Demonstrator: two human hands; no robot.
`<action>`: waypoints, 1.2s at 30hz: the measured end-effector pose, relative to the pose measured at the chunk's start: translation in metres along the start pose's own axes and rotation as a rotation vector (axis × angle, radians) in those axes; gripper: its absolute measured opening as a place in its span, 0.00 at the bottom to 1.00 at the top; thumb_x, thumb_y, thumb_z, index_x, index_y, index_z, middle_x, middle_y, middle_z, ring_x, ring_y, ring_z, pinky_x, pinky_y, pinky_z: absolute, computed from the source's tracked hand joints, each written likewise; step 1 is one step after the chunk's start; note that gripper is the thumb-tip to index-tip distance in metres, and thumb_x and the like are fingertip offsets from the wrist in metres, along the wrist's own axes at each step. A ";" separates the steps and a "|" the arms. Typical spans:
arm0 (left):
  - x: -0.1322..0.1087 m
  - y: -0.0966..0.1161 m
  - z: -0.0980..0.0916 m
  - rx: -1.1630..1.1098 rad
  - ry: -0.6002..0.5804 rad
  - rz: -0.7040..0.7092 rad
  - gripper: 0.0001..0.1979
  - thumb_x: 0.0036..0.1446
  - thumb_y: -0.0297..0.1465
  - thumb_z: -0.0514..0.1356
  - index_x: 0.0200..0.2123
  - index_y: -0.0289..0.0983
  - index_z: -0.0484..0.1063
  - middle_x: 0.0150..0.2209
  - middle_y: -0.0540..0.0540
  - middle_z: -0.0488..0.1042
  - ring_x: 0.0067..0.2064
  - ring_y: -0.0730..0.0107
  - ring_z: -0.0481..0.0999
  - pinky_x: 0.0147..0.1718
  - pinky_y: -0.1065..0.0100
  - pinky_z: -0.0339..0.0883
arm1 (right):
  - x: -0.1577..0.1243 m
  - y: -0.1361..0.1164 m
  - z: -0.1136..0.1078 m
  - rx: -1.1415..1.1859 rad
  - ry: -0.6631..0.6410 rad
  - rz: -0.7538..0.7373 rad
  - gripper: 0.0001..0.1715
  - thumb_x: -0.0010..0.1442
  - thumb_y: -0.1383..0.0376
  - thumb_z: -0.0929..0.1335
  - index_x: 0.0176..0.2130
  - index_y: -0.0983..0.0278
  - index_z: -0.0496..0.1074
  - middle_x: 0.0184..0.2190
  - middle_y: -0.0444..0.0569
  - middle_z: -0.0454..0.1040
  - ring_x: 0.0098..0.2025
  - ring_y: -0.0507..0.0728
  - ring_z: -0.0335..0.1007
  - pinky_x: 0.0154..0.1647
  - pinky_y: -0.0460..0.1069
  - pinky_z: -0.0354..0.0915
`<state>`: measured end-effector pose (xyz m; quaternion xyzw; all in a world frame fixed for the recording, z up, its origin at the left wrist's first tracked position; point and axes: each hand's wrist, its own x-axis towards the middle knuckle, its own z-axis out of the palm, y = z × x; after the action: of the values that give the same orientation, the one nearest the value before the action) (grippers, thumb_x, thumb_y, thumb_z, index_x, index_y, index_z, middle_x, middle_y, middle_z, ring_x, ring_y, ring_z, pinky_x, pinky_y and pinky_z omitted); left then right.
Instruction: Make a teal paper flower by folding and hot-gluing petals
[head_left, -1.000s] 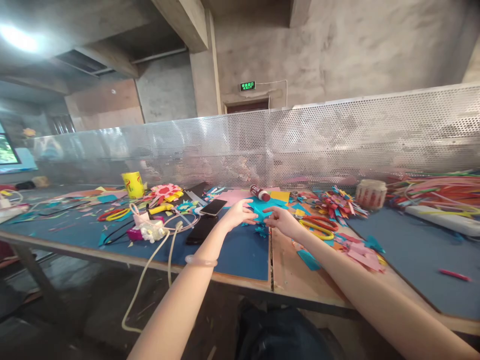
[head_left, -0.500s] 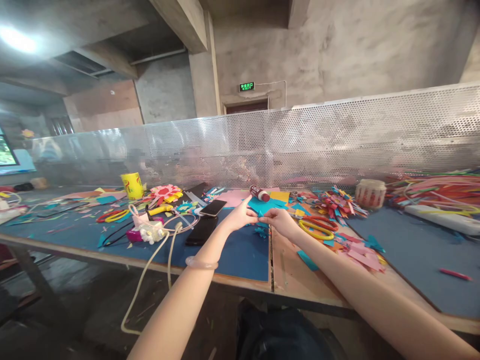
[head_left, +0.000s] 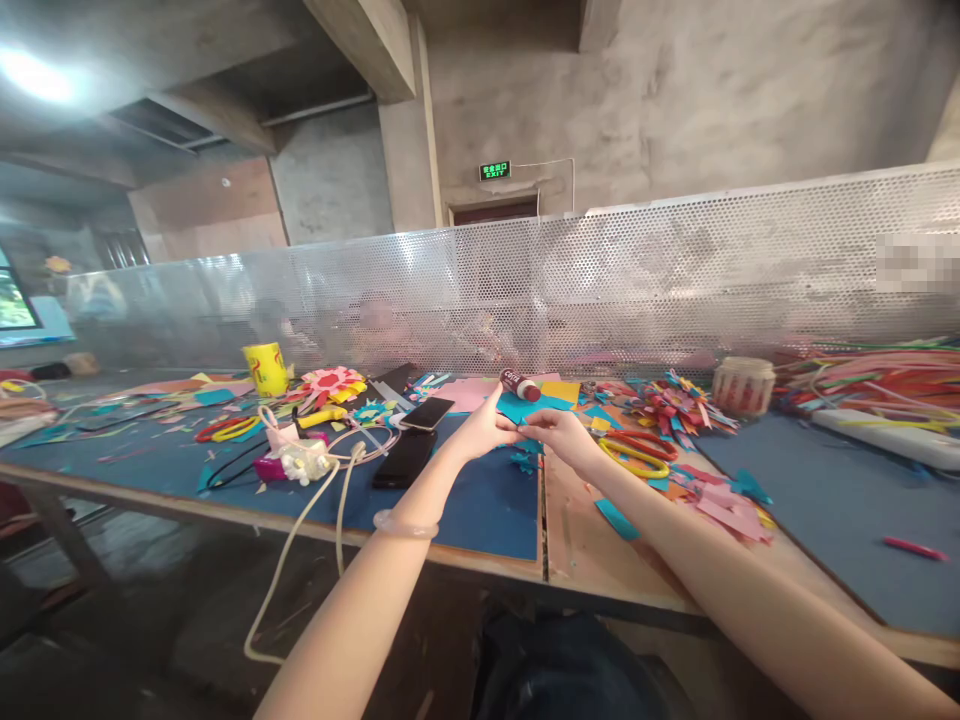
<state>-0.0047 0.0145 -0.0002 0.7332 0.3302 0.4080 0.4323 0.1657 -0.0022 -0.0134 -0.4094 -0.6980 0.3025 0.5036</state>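
Note:
My left hand [head_left: 482, 430], a pale bracelet on its wrist, is closed with thumb and fingers pinched on a small piece of blue paper. Fingertip to fingertip with it, my right hand [head_left: 562, 435] pinches the same paper, which the fingers largely hide. Just below the fingertips lies a blue cut-paper piece [head_left: 525, 458] with pointed edges. A dark red glue bottle [head_left: 519, 385] lies on its side beyond my hands, beside blue paper sheets [head_left: 551, 405]. To the right of my right hand rest red and yellow-handled scissors [head_left: 637, 460].
Left of my arms lie two phones [head_left: 405, 458], a power strip [head_left: 296, 460] with cables, and a yellow cup [head_left: 266, 370]. Pink paper scraps [head_left: 724, 510], a paper-flower bunch [head_left: 679, 408] and a jar [head_left: 742, 387] stand right. A perforated metal screen [head_left: 637, 280] runs behind.
Both hands stay nearly in place, with the right fingers shifting slightly over the blue paper. The camera view has moved very little.

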 end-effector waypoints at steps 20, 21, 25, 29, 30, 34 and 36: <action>-0.002 0.005 0.004 0.063 -0.049 0.012 0.49 0.43 0.26 0.66 0.64 0.34 0.40 0.25 0.50 0.74 0.27 0.72 0.72 0.29 0.71 0.63 | -0.002 -0.012 -0.001 0.018 0.044 -0.041 0.16 0.49 0.54 0.68 0.25 0.65 0.72 0.23 0.44 0.71 0.27 0.53 0.65 0.30 0.47 0.59; -0.002 0.005 0.003 0.073 -0.036 0.014 0.47 0.43 0.26 0.66 0.63 0.34 0.44 0.25 0.50 0.74 0.27 0.73 0.72 0.28 0.71 0.63 | -0.002 -0.012 -0.001 0.021 0.045 -0.043 0.16 0.50 0.54 0.67 0.26 0.65 0.72 0.24 0.45 0.72 0.28 0.53 0.65 0.30 0.47 0.59; -0.001 0.008 0.001 0.056 0.029 0.015 0.36 0.43 0.24 0.65 0.57 0.31 0.57 0.24 0.50 0.73 0.26 0.74 0.72 0.28 0.71 0.64 | 0.000 -0.011 -0.002 0.013 0.075 -0.056 0.21 0.56 0.52 0.63 0.36 0.66 0.73 0.31 0.49 0.74 0.33 0.55 0.68 0.34 0.48 0.62; -0.002 0.011 -0.002 0.018 0.107 0.010 0.27 0.46 0.27 0.64 0.51 0.31 0.64 0.24 0.50 0.72 0.25 0.74 0.71 0.28 0.70 0.65 | 0.000 -0.006 -0.003 -0.136 0.049 -0.155 0.26 0.45 0.56 0.72 0.43 0.63 0.72 0.34 0.48 0.72 0.32 0.55 0.65 0.35 0.50 0.63; -0.002 0.012 -0.003 0.017 0.115 0.009 0.25 0.46 0.27 0.64 0.50 0.31 0.65 0.24 0.50 0.72 0.24 0.74 0.71 0.28 0.70 0.65 | -0.001 -0.004 -0.003 -0.187 0.033 -0.193 0.27 0.43 0.57 0.73 0.44 0.62 0.71 0.34 0.48 0.71 0.31 0.54 0.64 0.35 0.50 0.63; -0.001 0.011 -0.005 0.009 0.131 -0.005 0.19 0.51 0.33 0.61 0.47 0.32 0.69 0.29 0.46 0.74 0.25 0.73 0.71 0.27 0.69 0.66 | -0.003 -0.003 0.000 -0.253 0.029 -0.220 0.19 0.49 0.61 0.70 0.42 0.60 0.72 0.32 0.47 0.71 0.31 0.54 0.64 0.37 0.50 0.63; -0.001 0.010 -0.005 -0.002 0.135 -0.009 0.17 0.55 0.35 0.57 0.46 0.33 0.69 0.33 0.44 0.75 0.27 0.72 0.73 0.28 0.69 0.67 | -0.004 -0.004 0.001 -0.237 0.043 -0.194 0.17 0.50 0.61 0.69 0.42 0.61 0.72 0.32 0.47 0.72 0.31 0.54 0.65 0.37 0.50 0.63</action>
<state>-0.0079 0.0116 0.0102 0.7022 0.3616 0.4550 0.4114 0.1642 -0.0077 -0.0120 -0.4029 -0.7543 0.1591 0.4934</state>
